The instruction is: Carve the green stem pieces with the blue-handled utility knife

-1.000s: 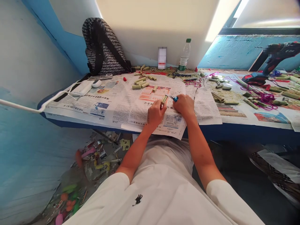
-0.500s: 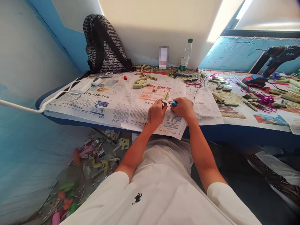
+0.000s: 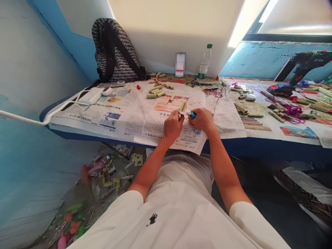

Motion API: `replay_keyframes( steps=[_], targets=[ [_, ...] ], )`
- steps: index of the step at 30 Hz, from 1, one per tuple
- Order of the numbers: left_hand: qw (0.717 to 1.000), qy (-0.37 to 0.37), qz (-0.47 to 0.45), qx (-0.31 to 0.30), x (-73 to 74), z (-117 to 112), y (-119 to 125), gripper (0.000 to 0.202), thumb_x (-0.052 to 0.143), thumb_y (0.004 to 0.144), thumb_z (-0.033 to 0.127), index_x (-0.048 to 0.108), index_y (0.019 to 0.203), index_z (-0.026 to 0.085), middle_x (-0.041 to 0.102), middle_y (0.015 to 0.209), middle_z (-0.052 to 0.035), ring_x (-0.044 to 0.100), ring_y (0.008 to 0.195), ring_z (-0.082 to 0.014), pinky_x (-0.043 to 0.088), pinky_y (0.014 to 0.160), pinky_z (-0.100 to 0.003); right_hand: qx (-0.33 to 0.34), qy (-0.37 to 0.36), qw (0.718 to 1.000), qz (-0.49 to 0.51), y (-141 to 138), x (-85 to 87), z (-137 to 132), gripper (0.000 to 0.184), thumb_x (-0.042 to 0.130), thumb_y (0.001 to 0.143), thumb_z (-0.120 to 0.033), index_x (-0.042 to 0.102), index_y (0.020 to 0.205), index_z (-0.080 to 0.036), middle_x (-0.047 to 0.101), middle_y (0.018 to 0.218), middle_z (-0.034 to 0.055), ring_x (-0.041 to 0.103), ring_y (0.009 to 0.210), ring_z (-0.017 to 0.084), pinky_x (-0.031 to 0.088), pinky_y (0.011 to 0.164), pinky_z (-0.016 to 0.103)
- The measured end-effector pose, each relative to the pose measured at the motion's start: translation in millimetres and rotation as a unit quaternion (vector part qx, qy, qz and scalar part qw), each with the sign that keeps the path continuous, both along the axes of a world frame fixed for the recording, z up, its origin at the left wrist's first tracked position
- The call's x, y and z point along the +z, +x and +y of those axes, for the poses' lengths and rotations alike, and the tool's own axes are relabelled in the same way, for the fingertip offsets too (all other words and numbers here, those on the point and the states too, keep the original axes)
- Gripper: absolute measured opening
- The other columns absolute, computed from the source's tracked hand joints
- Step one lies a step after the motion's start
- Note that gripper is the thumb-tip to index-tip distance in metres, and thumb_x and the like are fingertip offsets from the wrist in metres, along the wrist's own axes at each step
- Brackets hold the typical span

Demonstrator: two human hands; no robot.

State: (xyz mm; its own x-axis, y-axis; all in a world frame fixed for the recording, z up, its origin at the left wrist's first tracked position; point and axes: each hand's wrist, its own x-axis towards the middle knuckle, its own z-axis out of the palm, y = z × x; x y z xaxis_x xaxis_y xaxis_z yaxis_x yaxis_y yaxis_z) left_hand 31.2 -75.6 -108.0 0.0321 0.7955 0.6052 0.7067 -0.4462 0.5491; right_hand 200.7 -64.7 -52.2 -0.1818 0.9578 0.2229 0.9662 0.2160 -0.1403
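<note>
My left hand (image 3: pixel 173 125) is closed around the lower end of a short green bamboo piece (image 3: pixel 183 106), which points up and away from me over the newspaper. In my right hand (image 3: pixel 202 119) is a small tool with a blue handle (image 3: pixel 193 114). Its pale metal end (image 3: pixel 186 113) reaches left to the bamboo; whether it is a knife or another cutter is too small to tell. Both hands rest close together near the table's front edge. Just beyond them, one cut bamboo piece (image 3: pixel 171 99) lies alone, with a group of similar bamboo pieces (image 3: pixel 156 92) farther back.
Newspaper (image 3: pixel 137 121) covers the table. A backpack (image 3: pixel 114 52), a bottle (image 3: pixel 204 64) and a phone-like panel (image 3: pixel 180 65) stand along the back. A white power strip (image 3: pixel 91 96) lies left. To the right are a cordless drill (image 3: pixel 293 76), purple string (image 3: pixel 293 112) and bamboo offcuts (image 3: pixel 241 108).
Both hands keep almost the same place and hold. The bamboo piece shows slightly more upright above my left fingers. The whole view has shifted a little.
</note>
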Motion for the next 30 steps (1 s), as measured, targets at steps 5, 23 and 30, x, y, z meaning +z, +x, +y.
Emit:
replay_keyframes(
  steps=[5,23,30],
  targets=[
    [0.999,0.035,-0.017,-0.008,-3.2,1,-2,0.018,0.054,0.11,0.031,0.065,0.116,0.019,0.076,0.101,-0.011,0.071,0.092,-0.024,0.046,0.076,-0.033,-0.034,0.009,0.999,0.025,-3,-0.4,2,0.024,0.062,0.095,-0.034,0.073,0.08,-0.02,0.072,0.081,0.0105,0.056,0.073,0.021,0.028,0.063,0.033],
    [1.0,0.016,-0.012,-0.008,-0.1,1,-2,0.013,0.056,0.108,0.031,0.061,0.1,0.022,0.072,0.096,-0.0086,0.07,0.091,-0.023,0.046,0.076,-0.032,-0.063,0.004,0.998,0.017,-6,-0.8,3,0.023,0.061,0.094,-0.033,0.081,0.092,-0.02,0.078,0.092,0.0142,0.066,0.081,0.026,0.038,0.068,0.034],
    [1.0,0.005,-0.001,-0.002,2.3,-2,-2,0.022,0.053,0.11,0.037,0.06,0.096,0.021,0.07,0.094,-0.0081,0.066,0.086,-0.0211,0.044,0.074,-0.031,-0.119,0.015,0.992,0.041,-4,-5.4,13,0.026,0.059,0.097,-0.032,0.081,0.094,-0.018,0.077,0.093,0.0174,0.067,0.079,0.027,0.041,0.07,0.035]
  ],
)
